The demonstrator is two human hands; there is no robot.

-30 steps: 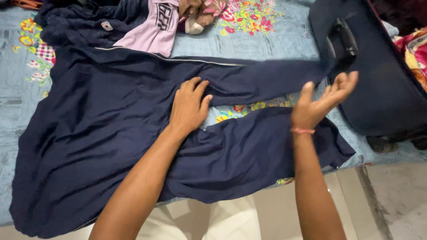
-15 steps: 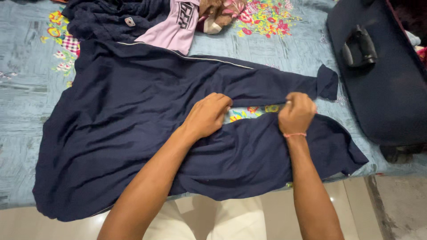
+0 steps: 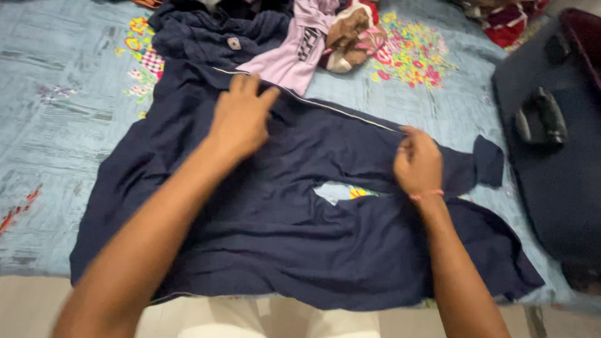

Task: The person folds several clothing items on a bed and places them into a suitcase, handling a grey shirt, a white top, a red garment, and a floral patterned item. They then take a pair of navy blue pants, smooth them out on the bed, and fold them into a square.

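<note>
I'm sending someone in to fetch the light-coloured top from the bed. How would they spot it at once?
On the pale blue floral bedsheet, look to the far edge, where a heap of clothes lies above the spread navy trousers. The pale lilac top lies there, just beyond the left hand. It is the only light garment among dark navy ones.

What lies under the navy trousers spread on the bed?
A light blue floral bedsheet shows around the navy trousers and through the gap between the legs. Anything else beneath the fabric is covered.

Soft, even indoor light is falling across everything, casting only faint shadows. My left hand [image 3: 241, 119] and forearm are blurring slightly.
</note>
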